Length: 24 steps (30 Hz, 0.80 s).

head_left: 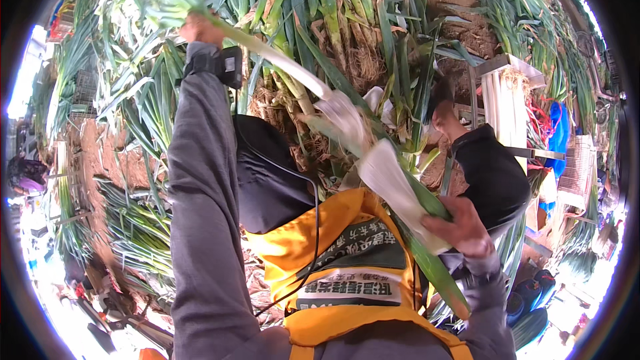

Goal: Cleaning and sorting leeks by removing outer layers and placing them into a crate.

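Note:
At the upper left, my left hand (202, 30) is closed round the green upper part of a large green onion (287, 63). Its white stalk slants down to the right, and its root end is blurred in front of my lap. My right hand (460, 227), to the right of my apron (340, 260), grips a broad whitish outer sheath (390, 170) with a long green leaf (437, 280). The sheath's upper end lies close to the stalk's root end; blur hides whether they touch.
Heaps of green onions with roots (353, 33) cover the ground ahead. More green onions (137, 227) lie at the left. On the right stands a metal-framed rack (507, 70) holding trimmed white stalks. My dark-clad knees rise on both sides of the apron.

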### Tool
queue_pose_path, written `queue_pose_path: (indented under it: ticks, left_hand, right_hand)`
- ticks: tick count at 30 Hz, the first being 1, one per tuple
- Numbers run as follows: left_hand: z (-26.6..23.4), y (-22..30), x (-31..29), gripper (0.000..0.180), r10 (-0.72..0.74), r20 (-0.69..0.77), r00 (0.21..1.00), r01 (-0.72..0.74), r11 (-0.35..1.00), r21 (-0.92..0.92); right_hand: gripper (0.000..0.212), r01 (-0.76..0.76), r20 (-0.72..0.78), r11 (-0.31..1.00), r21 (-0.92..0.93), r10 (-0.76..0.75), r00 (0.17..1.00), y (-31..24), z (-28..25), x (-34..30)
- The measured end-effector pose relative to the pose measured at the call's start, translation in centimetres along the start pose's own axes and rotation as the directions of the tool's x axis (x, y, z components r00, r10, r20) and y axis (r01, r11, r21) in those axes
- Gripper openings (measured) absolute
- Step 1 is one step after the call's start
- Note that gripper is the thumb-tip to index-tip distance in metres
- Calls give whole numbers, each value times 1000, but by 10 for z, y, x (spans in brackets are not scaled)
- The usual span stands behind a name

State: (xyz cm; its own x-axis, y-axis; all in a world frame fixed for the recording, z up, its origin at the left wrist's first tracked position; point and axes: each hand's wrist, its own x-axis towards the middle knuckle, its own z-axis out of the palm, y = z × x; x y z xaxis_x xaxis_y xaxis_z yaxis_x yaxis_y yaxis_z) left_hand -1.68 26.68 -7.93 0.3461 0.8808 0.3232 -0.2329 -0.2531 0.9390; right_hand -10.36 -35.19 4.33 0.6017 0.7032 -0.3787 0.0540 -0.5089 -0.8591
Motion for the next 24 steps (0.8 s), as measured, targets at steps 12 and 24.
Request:
queue_pose_path:
  ticks: [12,24]
  left_hand:
    - [42,10,-15,21,118,-42,992,-118,993,14]
    - [40,-33,19,26,470,-18,883,-456,865,208]
  right_hand:
    - [31,-151,-3,645,-749,225,974,112,24,160]
    - [47,121,-221,406,-906,-697,682,-28,29,200]
